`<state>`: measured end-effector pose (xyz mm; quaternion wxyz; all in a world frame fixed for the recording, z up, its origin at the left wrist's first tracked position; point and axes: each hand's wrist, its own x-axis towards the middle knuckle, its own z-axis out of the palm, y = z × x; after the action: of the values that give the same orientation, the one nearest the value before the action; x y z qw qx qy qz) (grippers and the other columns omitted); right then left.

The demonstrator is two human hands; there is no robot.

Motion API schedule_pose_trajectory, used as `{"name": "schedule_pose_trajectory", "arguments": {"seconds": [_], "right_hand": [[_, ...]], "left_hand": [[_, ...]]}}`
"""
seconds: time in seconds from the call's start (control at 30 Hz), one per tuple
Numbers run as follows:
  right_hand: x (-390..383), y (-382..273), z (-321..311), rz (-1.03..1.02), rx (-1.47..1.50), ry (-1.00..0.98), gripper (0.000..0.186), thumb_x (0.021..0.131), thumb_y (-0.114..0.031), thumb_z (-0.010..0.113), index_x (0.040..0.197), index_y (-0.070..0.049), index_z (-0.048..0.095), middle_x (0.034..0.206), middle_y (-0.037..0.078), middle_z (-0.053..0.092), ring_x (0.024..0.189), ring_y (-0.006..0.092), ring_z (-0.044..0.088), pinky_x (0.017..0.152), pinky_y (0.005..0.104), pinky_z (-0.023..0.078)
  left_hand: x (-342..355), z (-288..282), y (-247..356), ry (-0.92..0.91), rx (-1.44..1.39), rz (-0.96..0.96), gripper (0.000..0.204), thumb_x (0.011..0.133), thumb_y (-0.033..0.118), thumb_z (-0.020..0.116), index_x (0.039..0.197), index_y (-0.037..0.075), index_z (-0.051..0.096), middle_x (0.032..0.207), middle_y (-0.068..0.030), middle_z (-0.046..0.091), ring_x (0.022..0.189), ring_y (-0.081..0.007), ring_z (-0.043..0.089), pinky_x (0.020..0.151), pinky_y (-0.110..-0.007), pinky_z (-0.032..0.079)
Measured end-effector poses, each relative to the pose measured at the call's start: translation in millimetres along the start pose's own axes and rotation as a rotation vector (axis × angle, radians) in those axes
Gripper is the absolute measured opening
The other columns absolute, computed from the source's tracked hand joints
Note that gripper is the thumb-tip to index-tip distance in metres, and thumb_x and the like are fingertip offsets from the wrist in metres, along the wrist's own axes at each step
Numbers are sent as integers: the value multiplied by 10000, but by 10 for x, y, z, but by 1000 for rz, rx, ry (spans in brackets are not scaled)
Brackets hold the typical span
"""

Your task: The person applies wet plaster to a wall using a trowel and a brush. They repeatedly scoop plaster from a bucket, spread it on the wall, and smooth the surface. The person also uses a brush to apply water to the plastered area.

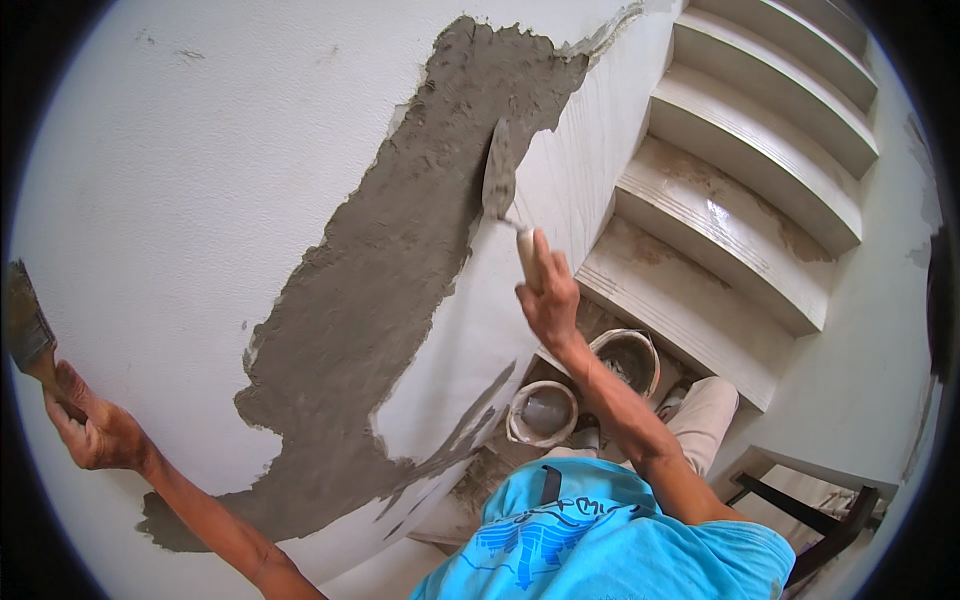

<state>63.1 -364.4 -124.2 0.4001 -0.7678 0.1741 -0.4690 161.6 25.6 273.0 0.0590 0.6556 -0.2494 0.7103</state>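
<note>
A long, irregular patch of wet grey mortar [370, 250] runs diagonally across the white wall [240, 130]. My right hand [552, 300] is closed around the pale handle of a pointed trowel [499, 170]. Its mortar-smeared blade lies against or just off the patch's right edge, near the upper part; I cannot tell if it touches. Out at the far left, my left hand [95, 425] grips a wide flat brush [32, 325] by its handle. The dark bristles point up, away from the patch and close to the wall.
Two buckets stand below my right forearm: one with cloudy water [543, 412], one with grey mortar [628, 362]. Stained pale stairs [720, 190] climb to the upper right. A dark wooden chair or rail [835, 530] is at lower right. My feet are beside the buckets.
</note>
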Motion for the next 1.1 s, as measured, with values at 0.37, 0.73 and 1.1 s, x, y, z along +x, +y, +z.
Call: {"name": "schedule_pose_trajectory", "arguments": {"seconds": [0.37, 0.73, 1.1], "right_hand": [[22, -295, -20, -130, -16, 37, 837, 634, 72, 671, 1437, -65, 481, 936, 137, 582, 790, 296, 611, 678, 382, 521], [-329, -188, -147, -202, -1, -81, 804, 615, 69, 681, 1383, -136, 562, 890, 69, 577, 783, 238, 621, 618, 356, 533], [-619, -94, -198, -255, -70, -186, 760, 638, 61, 677, 1367, -132, 577, 891, 69, 553, 787, 240, 607, 626, 342, 518]], "left_hand": [[26, -21, -117, 18, -13, 133, 295, 941, 247, 692, 1072, -15, 727, 984, -80, 763, 726, -105, 693, 617, -221, 537], [-1, -36, -154, -17, 28, 103, 293, 955, 240, 676, 1065, -27, 726, 1006, -101, 758, 756, -124, 699, 645, -228, 546], [7, -30, -227, -12, 74, 70, 268, 936, 233, 702, 962, -31, 742, 978, -98, 761, 780, -140, 724, 671, -236, 562]]}}
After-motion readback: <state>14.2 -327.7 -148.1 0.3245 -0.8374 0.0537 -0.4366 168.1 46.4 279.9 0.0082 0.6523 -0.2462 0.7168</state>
